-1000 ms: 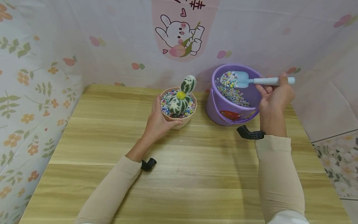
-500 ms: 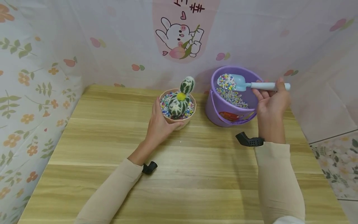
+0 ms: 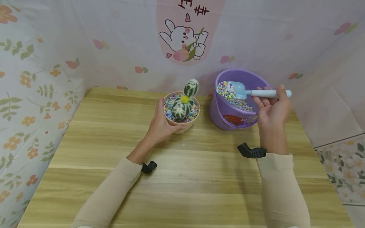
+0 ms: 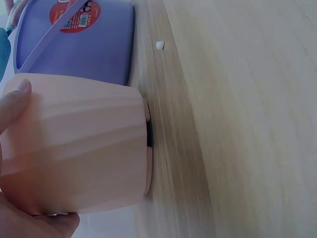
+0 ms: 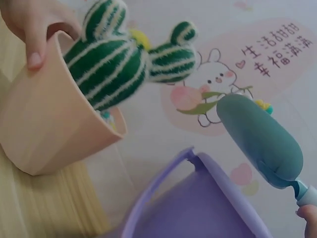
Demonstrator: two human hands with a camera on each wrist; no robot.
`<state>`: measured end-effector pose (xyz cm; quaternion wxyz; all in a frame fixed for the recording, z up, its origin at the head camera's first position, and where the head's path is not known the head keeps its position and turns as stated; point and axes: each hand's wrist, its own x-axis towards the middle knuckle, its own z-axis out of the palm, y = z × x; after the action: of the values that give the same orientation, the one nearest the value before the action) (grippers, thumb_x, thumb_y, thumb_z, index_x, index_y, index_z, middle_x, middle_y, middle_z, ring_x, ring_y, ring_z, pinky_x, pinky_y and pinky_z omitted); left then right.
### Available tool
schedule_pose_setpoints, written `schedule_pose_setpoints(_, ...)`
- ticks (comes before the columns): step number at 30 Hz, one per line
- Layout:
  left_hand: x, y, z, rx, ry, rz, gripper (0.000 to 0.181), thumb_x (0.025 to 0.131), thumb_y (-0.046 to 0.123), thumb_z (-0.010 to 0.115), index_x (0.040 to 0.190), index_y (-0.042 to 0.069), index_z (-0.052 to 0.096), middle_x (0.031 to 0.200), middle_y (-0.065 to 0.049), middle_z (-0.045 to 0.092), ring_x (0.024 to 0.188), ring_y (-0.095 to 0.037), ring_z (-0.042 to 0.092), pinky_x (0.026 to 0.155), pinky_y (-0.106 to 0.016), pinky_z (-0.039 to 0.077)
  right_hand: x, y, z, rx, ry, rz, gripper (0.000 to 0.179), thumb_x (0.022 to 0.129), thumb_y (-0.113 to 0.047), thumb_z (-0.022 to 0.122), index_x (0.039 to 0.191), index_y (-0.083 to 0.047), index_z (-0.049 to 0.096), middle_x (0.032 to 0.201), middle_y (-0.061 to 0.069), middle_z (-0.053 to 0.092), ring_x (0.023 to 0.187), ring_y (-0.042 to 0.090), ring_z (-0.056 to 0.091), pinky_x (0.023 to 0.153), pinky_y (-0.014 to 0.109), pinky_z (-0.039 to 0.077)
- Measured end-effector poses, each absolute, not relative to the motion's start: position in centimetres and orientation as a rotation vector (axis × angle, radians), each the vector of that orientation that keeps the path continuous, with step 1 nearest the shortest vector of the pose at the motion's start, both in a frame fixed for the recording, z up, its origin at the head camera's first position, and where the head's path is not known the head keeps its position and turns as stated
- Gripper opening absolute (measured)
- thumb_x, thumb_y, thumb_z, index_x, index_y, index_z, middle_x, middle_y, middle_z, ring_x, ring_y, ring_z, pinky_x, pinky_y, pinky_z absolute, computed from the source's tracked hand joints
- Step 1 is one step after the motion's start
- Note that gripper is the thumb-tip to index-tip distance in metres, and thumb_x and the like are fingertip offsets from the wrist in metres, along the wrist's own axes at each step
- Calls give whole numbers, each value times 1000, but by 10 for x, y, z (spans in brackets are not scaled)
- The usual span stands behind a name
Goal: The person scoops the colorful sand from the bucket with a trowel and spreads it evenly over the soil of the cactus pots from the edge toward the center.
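My left hand (image 3: 161,125) grips the side of a peach flower pot (image 3: 182,127), thumb toward me and fingers round its far side. In the pot stands a striped green-and-white cactus (image 3: 182,107) with a yellow flower, set in coloured pebbles. My right hand (image 3: 273,110) holds a light blue trowel (image 3: 240,90) by its white-blue handle, palm turned up. A heap of coloured pebbles (image 3: 226,90) fills the trowel's scoop, which is over the left rim of a purple bucket (image 3: 225,117). More pebbles (image 3: 240,104) lie inside the bucket. From the right wrist view, the trowel's underside (image 5: 260,141) shows.
A wooden table (image 3: 182,190) bears the pot and the bucket side by side near its back edge. One small white pebble (image 4: 160,45) lies on the wood. Behind hangs a white printed cloth (image 3: 119,38) with a rabbit picture; flowered cloth (image 3: 28,95) covers the left side.
My right hand has brought the loaded trowel left and toward me, from over the bucket's middle to its left rim. The left hand keeps its grip on the pot, which stays in place.
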<state>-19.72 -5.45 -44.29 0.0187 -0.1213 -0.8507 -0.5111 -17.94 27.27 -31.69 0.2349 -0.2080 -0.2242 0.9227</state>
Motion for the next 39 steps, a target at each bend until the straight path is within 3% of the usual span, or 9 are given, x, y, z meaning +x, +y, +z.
schedule_pose_setpoints(21, -191, -42, -446, -259, -2560, -1495, 130, 64, 43, 90, 156, 9, 5, 159, -15, 18, 142, -33, 29, 110, -53, 33, -163, 237, -330, -521, -777, 2508, 34, 93, -12, 66, 124, -10, 54, 93, 20, 57, 88, 40, 69, 70, 52, 54)
schedule_pose_setpoints(28, -187, -38, -447, -208, -2539, -1479, 131, 63, 43, 91, 156, 8, 5, 158, -16, 20, 141, -32, 31, 110, -50, 34, -158, 227, -334, -499, -801, 2492, 34, 92, -13, 67, 120, -1, 52, 85, 20, 60, 77, 36, 70, 70, 52, 55)
schedule_pose_setpoints(39, -184, -31, -449, -139, -2500, -1390, 130, 61, 47, 90, 154, 5, 10, 155, -16, 24, 138, -32, 35, 109, -48, 36, -153, 214, -342, -475, -842, 2437, 28, 92, -14, 67, 111, 0, 51, 82, 20, 63, 76, 36, 71, 64, 51, 55)
